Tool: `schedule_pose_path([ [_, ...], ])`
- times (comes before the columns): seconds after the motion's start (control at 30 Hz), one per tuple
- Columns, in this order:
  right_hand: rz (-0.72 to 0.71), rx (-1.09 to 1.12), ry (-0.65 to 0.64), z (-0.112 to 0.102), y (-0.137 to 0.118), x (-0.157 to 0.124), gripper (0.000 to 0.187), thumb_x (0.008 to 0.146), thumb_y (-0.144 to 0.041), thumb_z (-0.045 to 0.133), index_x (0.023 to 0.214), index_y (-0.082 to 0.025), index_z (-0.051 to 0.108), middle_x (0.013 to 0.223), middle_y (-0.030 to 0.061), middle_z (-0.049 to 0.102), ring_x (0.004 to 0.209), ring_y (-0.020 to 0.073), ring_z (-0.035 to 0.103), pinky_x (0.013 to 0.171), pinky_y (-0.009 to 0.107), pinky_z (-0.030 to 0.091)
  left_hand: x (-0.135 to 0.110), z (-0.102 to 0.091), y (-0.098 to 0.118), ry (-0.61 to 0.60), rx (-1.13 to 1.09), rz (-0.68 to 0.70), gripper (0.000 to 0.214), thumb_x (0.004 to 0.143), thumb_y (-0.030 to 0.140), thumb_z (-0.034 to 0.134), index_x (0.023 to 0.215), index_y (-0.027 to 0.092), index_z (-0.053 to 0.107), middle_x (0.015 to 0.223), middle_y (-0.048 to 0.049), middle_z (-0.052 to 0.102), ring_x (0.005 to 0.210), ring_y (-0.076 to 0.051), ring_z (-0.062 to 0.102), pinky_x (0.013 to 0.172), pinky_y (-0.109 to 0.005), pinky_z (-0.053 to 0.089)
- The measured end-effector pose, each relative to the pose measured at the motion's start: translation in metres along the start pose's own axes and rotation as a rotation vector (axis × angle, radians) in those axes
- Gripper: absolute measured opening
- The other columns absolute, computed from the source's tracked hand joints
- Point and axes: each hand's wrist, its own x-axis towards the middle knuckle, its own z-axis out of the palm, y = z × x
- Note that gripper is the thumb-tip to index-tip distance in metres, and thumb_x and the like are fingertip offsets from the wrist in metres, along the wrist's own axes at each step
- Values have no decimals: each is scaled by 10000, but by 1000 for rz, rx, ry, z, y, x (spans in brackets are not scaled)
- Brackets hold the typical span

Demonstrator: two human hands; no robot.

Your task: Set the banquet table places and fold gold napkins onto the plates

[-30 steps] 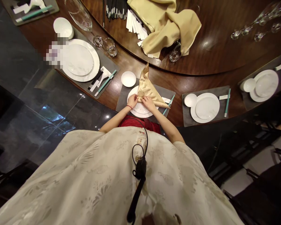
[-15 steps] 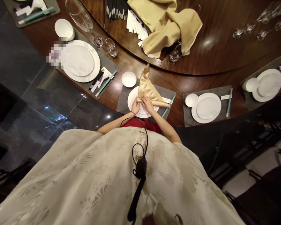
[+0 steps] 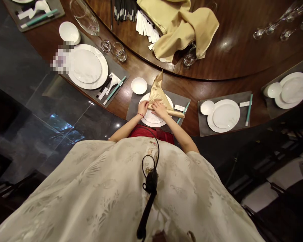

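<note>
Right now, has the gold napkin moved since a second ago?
Yes. Judged against the plate, the napkin has drawn in from the plate's upper right, so more bare plate shows there.

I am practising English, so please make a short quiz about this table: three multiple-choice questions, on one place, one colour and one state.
1. Where does the satin napkin lie?
A) inside a glass B) on the white plate C) on the floor

2. What colour is the thread on the left hand?
A) red B) teal C) black

3. What is the right hand doing?
A) holding a glass B) resting on the robe C) touching the napkin's fold

Answers:
1. B, the napkin sits over the plate.
2. A, the thread circles the wrist.
3. C, its fingers lie on the fold.
</note>
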Motion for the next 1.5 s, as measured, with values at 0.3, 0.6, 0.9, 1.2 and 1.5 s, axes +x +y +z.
schedule_pose_path([
  [0.3,160,207,-3,14,2,-2,354,994,-231,383,1304,-100,493,1193,174,642,1058,278,605,944,425,482,-23,-7,-2,-42,-59,58,298,962,298,488,1138,144,670,1140,-141,703,1052,-232,656,989,-374,496],
  [0.6,68,117,51,10,-4,-13,262,963,-288,523,1157,-138,614,1250,180,579,1214,311,489,1054,489,409,-10,-1,6,-53,26,-71,227,889,217,566,1039,139,718,968,-136,718,959,-254,660,956,-385,495],
  [0.9,136,244,120,24,-4,-11,401,982,-279,422,1346,-138,515,1215,164,625,1125,279,586,1014,460,458,-5,-13,9,-190,82,-70,298,890,364,582,918,115,744,869,-121,733,814,-223,663,830,-337,513],
  [1.2,141,92,79,13,-16,-13,346,964,-267,500,1273,-130,573,1272,192,588,1233,310,512,1070,497,399,1,1,13,-52,101,-17,211,885,294,575,985,155,699,947,-134,710,925,-256,644,916,-383,502],
  [1.5,268,193,167,15,-8,-6,442,954,-227,414,1370,-88,470,1276,202,605,1140,307,561,994,471,470,-11,10,12,-19,23,16,265,916,290,549,1110,154,666,1078,-146,688,1074,-277,617,1033,-431,452],
])
